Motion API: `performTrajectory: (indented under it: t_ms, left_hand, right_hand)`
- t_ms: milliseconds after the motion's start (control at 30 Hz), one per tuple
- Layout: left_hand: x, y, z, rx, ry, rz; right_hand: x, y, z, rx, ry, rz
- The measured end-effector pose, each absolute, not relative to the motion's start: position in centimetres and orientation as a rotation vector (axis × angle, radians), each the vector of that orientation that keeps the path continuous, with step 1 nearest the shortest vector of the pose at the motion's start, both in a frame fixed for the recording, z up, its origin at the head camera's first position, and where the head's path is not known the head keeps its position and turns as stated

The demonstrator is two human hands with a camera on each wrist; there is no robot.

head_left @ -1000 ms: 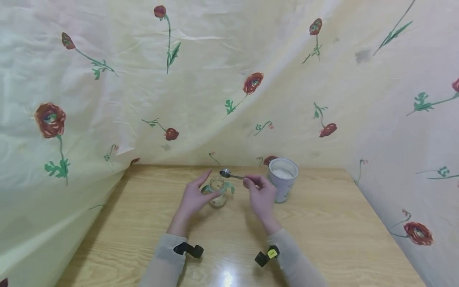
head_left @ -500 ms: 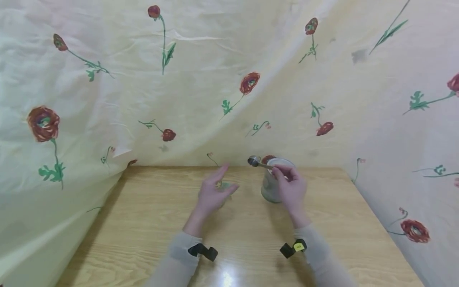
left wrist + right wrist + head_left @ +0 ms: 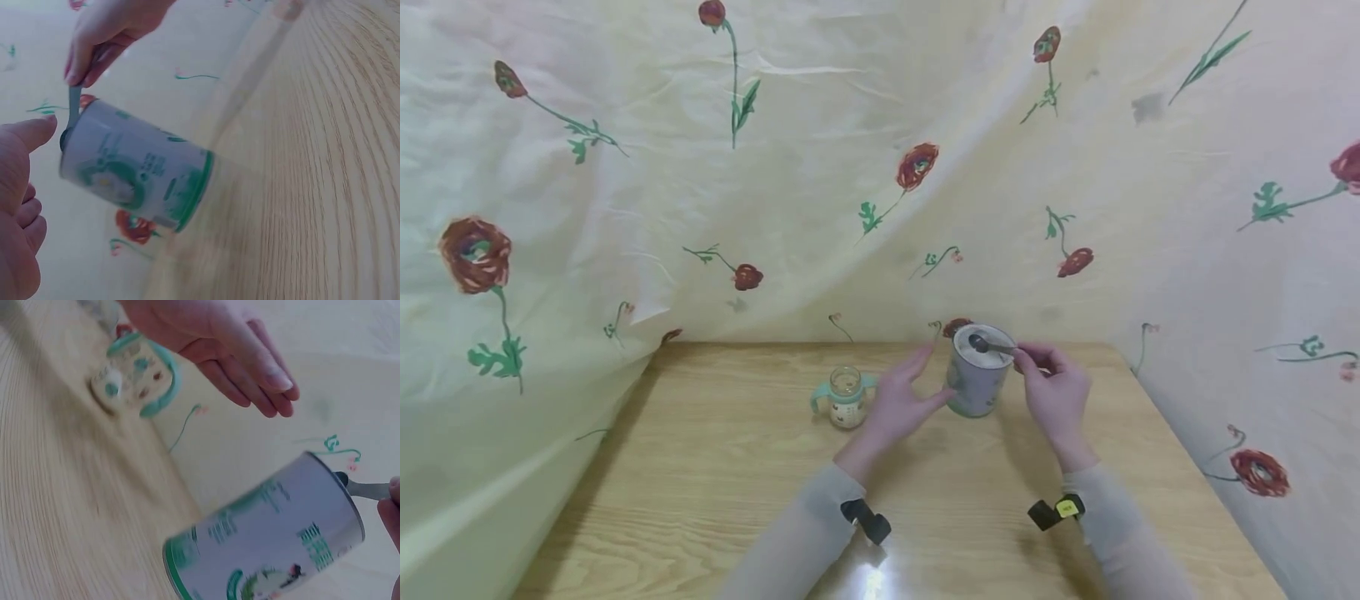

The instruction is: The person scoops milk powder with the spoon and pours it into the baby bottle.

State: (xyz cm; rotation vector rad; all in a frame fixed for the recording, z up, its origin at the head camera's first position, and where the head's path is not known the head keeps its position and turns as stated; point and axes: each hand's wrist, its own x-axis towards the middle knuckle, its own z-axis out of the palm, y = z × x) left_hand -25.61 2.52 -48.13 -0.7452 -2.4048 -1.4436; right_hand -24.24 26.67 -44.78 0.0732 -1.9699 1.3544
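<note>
My right hand [image 3: 1058, 398] pinches the handle of a metal spoon [image 3: 997, 347] between thumb and fingers. The spoon's bowl is at the open top of a white and green powder can [image 3: 976, 387], which stands upright on the table. Beside the can's left side, my left hand [image 3: 904, 402] is spread with fingers extended. In the right wrist view, the left hand [image 3: 234, 359] is apart from the can. To its left stands a small clear baby bottle [image 3: 846, 400] with mint handles and no cap; its right handle is partly hidden behind the left hand.
A wooden table [image 3: 715, 467] bears the can and the bottle. A flowered cloth [image 3: 805, 167] hangs behind the table's back edge and along both sides. Each wrist wears a black camera mount [image 3: 867, 521].
My right hand has carried the spoon from over the bottle rightward to the can's top. The left hand has left the bottle and moved right, towards the can.
</note>
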Motion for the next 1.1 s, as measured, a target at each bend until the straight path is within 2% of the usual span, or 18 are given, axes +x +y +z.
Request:
performTrajectory:
  t_ms: [333,733,1100]
  left_hand:
    - [-27.6,7.0,-48.4,-0.739,-2.518,-1.419]
    - [-27.9,9.3,-47.7,-0.544,-2.513,-1.471]
    - [-27.8,10.0,-47.8,-0.462,-2.473,-1.534]
  right_hand:
    - [-24.7,28.2,-44.3,0.289,-2.192,0.876]
    - [-25.5,28.8,-43.6,0.514,-2.25,0.529]
    - [-25.1,28.3,-42.0,0.514,-2.438,0.394]
